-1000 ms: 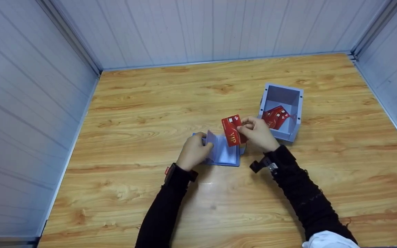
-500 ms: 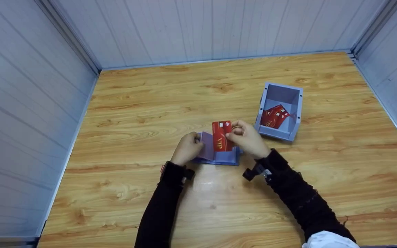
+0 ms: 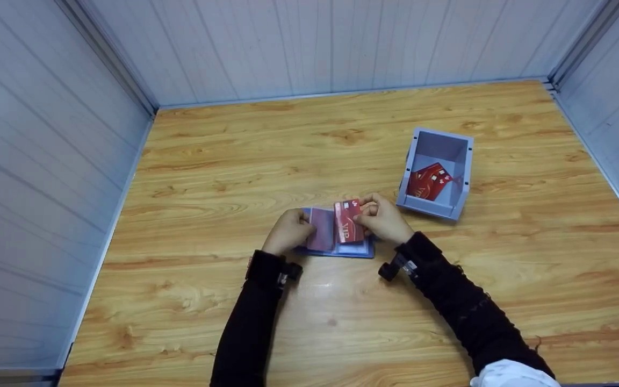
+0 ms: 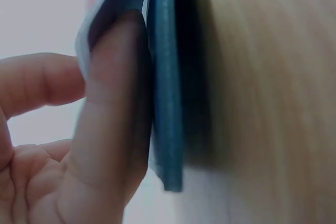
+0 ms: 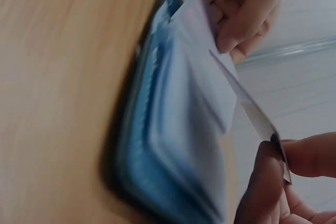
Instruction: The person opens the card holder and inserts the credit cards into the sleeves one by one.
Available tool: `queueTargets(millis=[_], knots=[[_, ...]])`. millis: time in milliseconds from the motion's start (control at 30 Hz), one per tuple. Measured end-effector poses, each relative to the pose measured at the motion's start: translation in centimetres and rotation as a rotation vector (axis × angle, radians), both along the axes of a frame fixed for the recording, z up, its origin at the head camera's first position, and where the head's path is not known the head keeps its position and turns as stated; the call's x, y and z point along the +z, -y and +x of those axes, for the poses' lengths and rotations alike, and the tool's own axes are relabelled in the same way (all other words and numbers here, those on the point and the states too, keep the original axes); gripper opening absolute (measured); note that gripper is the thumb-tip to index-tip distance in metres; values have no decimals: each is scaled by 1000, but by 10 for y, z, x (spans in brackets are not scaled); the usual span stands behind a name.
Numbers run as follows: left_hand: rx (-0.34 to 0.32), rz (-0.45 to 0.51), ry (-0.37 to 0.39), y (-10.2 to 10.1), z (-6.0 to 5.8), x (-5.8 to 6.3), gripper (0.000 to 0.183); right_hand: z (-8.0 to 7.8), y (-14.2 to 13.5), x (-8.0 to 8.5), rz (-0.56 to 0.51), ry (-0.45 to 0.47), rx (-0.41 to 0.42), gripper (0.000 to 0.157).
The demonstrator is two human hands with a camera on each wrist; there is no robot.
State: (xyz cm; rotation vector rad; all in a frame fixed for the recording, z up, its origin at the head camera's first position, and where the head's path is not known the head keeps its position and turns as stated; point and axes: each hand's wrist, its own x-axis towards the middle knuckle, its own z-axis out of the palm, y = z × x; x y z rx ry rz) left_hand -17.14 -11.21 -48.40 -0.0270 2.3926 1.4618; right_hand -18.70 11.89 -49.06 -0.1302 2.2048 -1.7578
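A blue card holder point(image 5: 134, 145) with clear plastic sleeve pages lies spread on the wooden table. My left hand point(image 3: 289, 232) pinches a raised sleeve page point(image 3: 320, 231) between thumb and fingers, at the holder's left side. My right hand point(image 3: 387, 220) pinches a red VIP card point(image 3: 348, 221) by its right edge, above the right-hand page. In the right wrist view the card point(image 5: 252, 106) appears edge-on, its far end close to the sleeve page. Whether it touches the page I cannot tell. The left wrist view shows a finger point(image 4: 107, 108) between the page and the blue cover.
A grey open box point(image 3: 426, 207) stands to the right, behind my right hand. Several red cards point(image 3: 430, 183) lie inside it. White panelled walls point(image 3: 309, 48) border the wooden table point(image 3: 234, 156) at the back and both sides.
My right hand has carried the red card left and down toward the holder, and the card now stands straighter. My left hand has shifted slightly left, laying the sleeve page further over.
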Motion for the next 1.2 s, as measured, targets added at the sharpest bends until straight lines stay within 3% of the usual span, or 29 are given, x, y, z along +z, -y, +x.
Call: queueTargets(millis=[300,567,667,1200], knots=[[26,83,83,1,0,0,5,-2,-1,-8,40,20,23,51],[22,108,105,1,-2,-3,4,3,1,2,116,-23,84,45],[27,120,120,1,-2,-3,2,1,1,-4,129,-30,86,44],[46,160,131,-1,-3,-6,5,4,6,-1,140,-2,96,43]])
